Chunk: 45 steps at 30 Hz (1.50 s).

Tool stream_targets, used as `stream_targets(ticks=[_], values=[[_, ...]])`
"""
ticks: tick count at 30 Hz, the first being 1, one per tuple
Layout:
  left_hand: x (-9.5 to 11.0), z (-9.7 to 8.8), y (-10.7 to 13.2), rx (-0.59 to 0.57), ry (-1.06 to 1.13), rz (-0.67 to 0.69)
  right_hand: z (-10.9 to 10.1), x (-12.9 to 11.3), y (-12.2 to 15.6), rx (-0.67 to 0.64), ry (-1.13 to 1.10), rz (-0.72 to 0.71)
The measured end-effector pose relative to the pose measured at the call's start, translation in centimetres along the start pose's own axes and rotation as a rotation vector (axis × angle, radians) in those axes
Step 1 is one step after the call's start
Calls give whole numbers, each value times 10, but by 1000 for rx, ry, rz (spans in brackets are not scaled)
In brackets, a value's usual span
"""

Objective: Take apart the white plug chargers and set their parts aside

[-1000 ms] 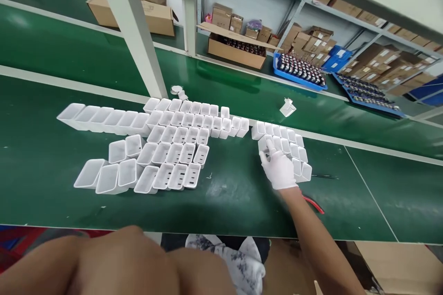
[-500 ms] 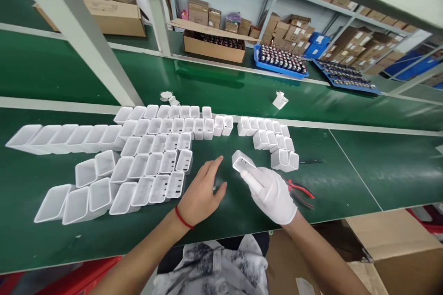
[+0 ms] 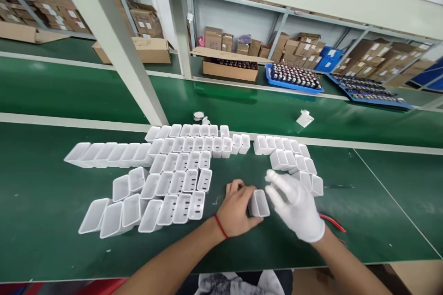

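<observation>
My bare left hand (image 3: 238, 209), with a red cord at the wrist, grips a small white plastic case (image 3: 260, 203) just above or on the green table; I cannot tell which. The open end of the case faces me. To its right is my white-gloved right hand (image 3: 294, 203), fingers apart, holding nothing. Rows of similar open white cases (image 3: 178, 182) stand left of my left hand, several with dark slots inside. A smaller group of white cases (image 3: 284, 159) stands behind my right hand. Pliers with red handles (image 3: 332, 222) lie partly hidden beside the right hand.
A thin dark tool (image 3: 339, 186) lies to the right. Across the ledge sit a white piece (image 3: 305, 119) and a round white item (image 3: 198, 115). Farther back are a cardboard box (image 3: 230, 71) and blue trays (image 3: 294, 84) of small parts. A slanted post (image 3: 114, 41) rises at left.
The white case has passed from my gloved right hand to my left hand. The right hand has let go and its fingers are spread. The view has shifted left and up.
</observation>
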<state>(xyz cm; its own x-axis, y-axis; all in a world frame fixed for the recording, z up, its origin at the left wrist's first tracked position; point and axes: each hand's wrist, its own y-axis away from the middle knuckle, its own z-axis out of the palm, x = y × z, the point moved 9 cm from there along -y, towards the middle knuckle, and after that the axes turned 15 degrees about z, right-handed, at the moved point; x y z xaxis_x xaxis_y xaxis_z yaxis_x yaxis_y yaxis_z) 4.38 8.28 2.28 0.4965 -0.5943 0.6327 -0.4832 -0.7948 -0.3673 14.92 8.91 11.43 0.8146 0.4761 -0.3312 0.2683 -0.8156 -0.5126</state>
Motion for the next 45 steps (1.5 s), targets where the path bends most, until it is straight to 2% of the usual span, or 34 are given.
stream_targets(ticks=[2, 5, 9, 12, 16, 18, 20, 22, 24, 26, 30, 32, 34, 37, 42, 45], values=[[-1, 7, 2, -23, -4, 11, 6, 2, -34, 22, 45, 13], [-4, 12, 6, -16, -48, 42, 38, -3, -94, -65, 182, 76], [-1, 13, 12, 65, -134, 150, 106, -16, -172, -319, 313, 258], [0, 13, 13, 147, -250, 186, 162, -26, -215, -536, 383, 374], [6, 24, 7, 276, -446, 260, 226, -30, -244, -717, 455, 452], [0, 36, -1, 264, -544, 178, 249, -26, -247, -780, 485, 481], [-7, 47, -8, 257, -590, 108, 263, -21, -247, -799, 496, 488], [-11, 53, -13, 247, -604, 89, 266, -15, -248, -783, 490, 494], [-12, 52, -15, 227, -603, 112, 259, -9, -248, -751, 464, 511], [-10, 44, -12, 203, -574, 160, 243, -4, -249, -697, 400, 515], [0, 12, 3, 183, -323, 206, 187, 6, -231, -566, 171, 444], [-2, -4, 9, 187, -142, 128, 154, 13, -207, -534, -6, 417], [-6, -13, 11, 198, 11, 61, 119, 20, -177, -499, -324, 430], [-7, -19, 8, 246, 171, 64, 76, 33, -128, -467, -746, 474], [-20, -20, 9, 365, 389, -19, 27, 50, -62, -402, -849, 427], [-22, -17, 8, 359, 522, -37, 5, 53, -33, -342, -719, 390]])
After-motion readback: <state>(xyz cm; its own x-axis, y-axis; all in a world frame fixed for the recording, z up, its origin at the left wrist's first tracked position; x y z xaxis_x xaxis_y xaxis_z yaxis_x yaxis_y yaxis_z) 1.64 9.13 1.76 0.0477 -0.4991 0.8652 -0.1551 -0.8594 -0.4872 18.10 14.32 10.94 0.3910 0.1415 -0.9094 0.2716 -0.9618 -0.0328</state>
